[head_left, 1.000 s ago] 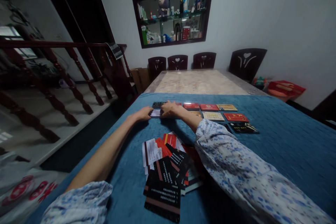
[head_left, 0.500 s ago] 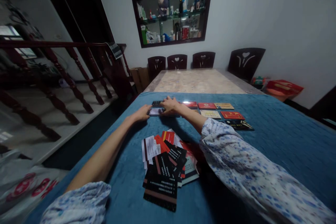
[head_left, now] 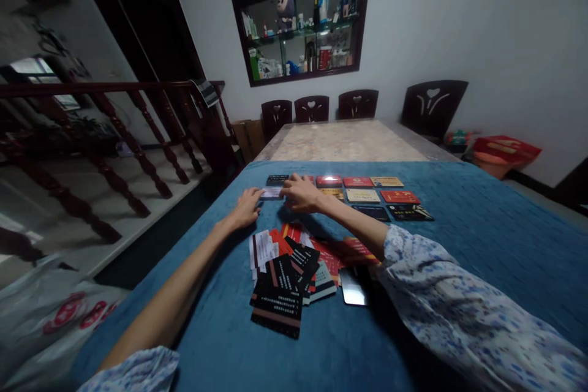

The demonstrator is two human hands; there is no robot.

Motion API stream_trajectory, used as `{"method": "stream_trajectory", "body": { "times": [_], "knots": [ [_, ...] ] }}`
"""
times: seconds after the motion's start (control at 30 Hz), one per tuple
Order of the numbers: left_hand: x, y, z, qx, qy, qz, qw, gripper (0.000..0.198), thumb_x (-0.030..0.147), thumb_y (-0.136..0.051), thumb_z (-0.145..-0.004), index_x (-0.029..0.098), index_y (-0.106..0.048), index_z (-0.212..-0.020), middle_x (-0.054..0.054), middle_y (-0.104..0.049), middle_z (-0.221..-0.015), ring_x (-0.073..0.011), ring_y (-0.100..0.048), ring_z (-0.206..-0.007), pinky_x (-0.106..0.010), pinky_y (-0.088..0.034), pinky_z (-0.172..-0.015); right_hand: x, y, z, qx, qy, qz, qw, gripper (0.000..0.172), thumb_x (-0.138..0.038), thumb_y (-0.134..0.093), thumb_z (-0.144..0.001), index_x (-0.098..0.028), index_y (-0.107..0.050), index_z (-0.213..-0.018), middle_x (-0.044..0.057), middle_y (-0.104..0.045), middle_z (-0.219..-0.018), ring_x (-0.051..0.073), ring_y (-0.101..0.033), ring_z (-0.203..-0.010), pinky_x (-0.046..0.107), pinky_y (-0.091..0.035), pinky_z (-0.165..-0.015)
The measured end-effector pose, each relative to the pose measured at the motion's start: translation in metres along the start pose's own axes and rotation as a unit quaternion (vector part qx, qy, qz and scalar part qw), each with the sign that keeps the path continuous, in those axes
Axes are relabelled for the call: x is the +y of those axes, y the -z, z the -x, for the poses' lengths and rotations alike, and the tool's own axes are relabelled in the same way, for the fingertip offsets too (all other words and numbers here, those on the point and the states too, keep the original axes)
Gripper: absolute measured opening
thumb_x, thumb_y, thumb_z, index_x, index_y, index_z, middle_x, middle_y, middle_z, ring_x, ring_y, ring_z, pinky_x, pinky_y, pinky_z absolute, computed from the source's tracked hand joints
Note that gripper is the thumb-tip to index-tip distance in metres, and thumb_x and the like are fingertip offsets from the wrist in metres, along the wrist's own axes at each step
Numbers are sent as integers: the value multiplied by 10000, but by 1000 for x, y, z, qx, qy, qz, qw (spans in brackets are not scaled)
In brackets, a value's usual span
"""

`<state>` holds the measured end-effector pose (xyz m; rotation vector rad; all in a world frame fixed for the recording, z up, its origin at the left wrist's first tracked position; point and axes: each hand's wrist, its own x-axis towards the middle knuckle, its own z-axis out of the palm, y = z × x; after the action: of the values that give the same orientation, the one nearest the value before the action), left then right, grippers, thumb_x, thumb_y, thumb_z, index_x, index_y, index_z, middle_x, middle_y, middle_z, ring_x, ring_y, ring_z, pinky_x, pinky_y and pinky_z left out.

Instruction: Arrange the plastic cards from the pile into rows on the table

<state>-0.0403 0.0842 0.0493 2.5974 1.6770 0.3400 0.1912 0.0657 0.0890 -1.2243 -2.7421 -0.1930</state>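
My left hand (head_left: 246,208) is open at the left of a pale card (head_left: 272,193), its outstretched fingertips close to or on the card's left edge. My right hand (head_left: 301,195) is palm down at the card's right end, fingers bent and apart; its fingertips partly hide what they touch. Above the pale card lies a dark card (head_left: 277,180). Rows of cards run rightward, among them a red card (head_left: 358,182), a cream card (head_left: 362,196) and a black card (head_left: 410,213). Nearer me is a loose pile of overlapping cards (head_left: 279,313), black, red and white.
A blue cloth (head_left: 459,294) covers the near part of the long table. Beyond are dark chairs (head_left: 358,104) and a wall niche with shelves. To the left are a wooden railing (head_left: 147,177) and a white plastic bag (head_left: 55,318). A glossy card (head_left: 354,288) lies beside my right sleeve.
My left hand has drawn back slightly toward me, its fingers more stretched. My right forearm has shifted rightward, uncovering more of the pile and the glossy card. The view has shifted a little.
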Motion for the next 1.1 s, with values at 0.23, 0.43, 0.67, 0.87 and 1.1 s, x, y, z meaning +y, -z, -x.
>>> {"method": "stream_trajectory", "body": {
  "times": [0.23,0.43,0.67,0.87,1.1],
  "knots": [
    [19,0,33,29,-25,16,999,552,62,-531,-811,194,-472,-1344,-131,-428,-1423,-289,-405,-1302,-523,-393,-1072,-14,3,26,15,40,-20,999,303,-282,-567,-891,-214,-688,-1160,132,-617,-1244,323,-375,-1192,454,-322,-903],
    [35,-1,58,53,-51,43,996,481,74,-542,-812,186,-533,-1280,-131,-462,-1390,-301,-427,-1288,-551,-405,-1060,-28,0,48,50,78,-54,994,236,-256,-598,-882,-210,-713,-1082,109,-659,-1160,298,-403,-1155,440,-307,-889],
    [44,-8,80,84,-78,100,988,348,146,-581,-827,184,-621,-1171,-121,-516,-1321,-287,-475,-1247,-530,-406,-1082,-48,-9,70,76,137,-99,983,257,-381,-596,-903,-206,-716,-1048,109,-663,-1113,292,-431,-1101,425,-330,-848],
    [47,-7,88,80,-96,132,983,304,166,-580,-835,182,-649,-1131,-103,-557,-1261,-261,-510,-1211,-487,-421,-1088,-66,-13,84,58,165,-116,978,473,-590,-591,-861,-192,-693,-1096,135,-624,-1141,305,-432,-1107,469,-369,-883],
    [54,3,97,50,-100,143,984,316,206,-594,-847,185,-645,-1158,-109,-550,-1283,-268,-502,-1230,-483,-394,-1112,-74,-22,90,26,150,-114,982,683,-708,-609,-775,-197,-636,-1229,165,-571,-1189,334,-435,-1103,531,-387,-906]
  ]
}}
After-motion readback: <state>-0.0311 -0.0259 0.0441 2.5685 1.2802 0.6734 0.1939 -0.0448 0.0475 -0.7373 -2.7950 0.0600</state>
